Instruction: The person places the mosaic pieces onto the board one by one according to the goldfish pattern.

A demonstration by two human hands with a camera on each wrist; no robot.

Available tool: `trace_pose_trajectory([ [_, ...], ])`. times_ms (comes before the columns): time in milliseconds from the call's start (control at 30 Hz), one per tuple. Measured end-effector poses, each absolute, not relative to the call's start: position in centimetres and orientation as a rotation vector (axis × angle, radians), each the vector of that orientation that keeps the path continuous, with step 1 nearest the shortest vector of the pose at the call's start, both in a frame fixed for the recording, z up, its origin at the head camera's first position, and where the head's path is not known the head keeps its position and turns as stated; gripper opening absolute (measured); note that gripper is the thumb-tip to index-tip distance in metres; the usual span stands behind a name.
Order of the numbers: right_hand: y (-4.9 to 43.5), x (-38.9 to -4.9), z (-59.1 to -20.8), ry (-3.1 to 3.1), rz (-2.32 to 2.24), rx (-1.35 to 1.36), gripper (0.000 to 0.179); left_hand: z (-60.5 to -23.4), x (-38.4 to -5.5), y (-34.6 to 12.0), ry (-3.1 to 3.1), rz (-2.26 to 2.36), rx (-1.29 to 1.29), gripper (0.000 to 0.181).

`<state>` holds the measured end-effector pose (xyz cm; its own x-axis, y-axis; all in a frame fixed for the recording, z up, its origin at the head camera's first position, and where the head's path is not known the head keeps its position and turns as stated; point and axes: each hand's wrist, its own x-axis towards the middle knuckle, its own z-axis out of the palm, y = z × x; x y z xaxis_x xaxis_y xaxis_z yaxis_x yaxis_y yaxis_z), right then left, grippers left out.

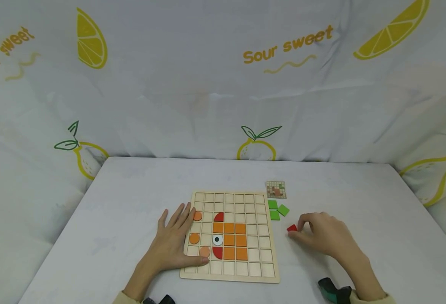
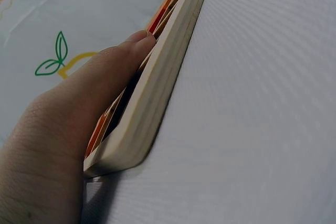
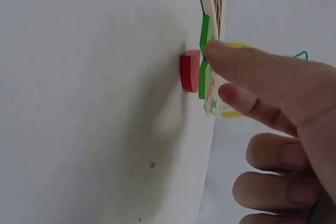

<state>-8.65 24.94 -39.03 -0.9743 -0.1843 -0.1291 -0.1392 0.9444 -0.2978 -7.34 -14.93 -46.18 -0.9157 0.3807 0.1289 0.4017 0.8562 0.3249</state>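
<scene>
A light wooden grid board [image 1: 228,268] lies on the table with orange squares [image 1: 229,240], two red quarter-round pieces [image 1: 217,252], a white disc with a black dot [image 1: 217,239] and several orange discs [image 1: 194,238] in its cells. My left hand [image 1: 173,242] rests on the board's left side, fingers spread straight, its thumb [image 2: 123,59] over the front edge. A loose red piece [image 3: 190,71] lies on the table right of the board. Just beside it is my right hand [image 1: 323,236], thumb and index finger bent toward the piece with a gap between their tips.
Three green squares [image 1: 274,215] lie against the board's right edge. Behind them is a small picture card [image 1: 276,190] showing a grid pattern. A white cloth [image 1: 177,93] printed with lemons hangs behind the table [image 1: 359,190].
</scene>
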Motion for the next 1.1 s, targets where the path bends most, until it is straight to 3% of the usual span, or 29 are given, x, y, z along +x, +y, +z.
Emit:
trace_pose_trajectory([
  [67,25.3,-8.6,-38.9,2.914,-0.461,-0.275,0.016,-46.2,-7.3,-14.9,-2.97,-0.534,-0.625,0.133],
  [200,25.7,-8.7,-39.1,2.846,-0.509,-0.344,0.034,-46.2,-7.3,-15.0,-2.975,-0.52,-0.622,0.133],
  [400,25.1,-8.9,-39.7,2.83,-0.525,-0.351,0.02,-46.3,-7.3,-15.0,-2.96,-0.536,-0.637,0.133],
  [1100,22.3,-8.6,-38.4,2.908,-0.471,-0.413,0.014,-46.3,-7.4,-15.0,-2.979,-0.566,-0.622,0.135],
])
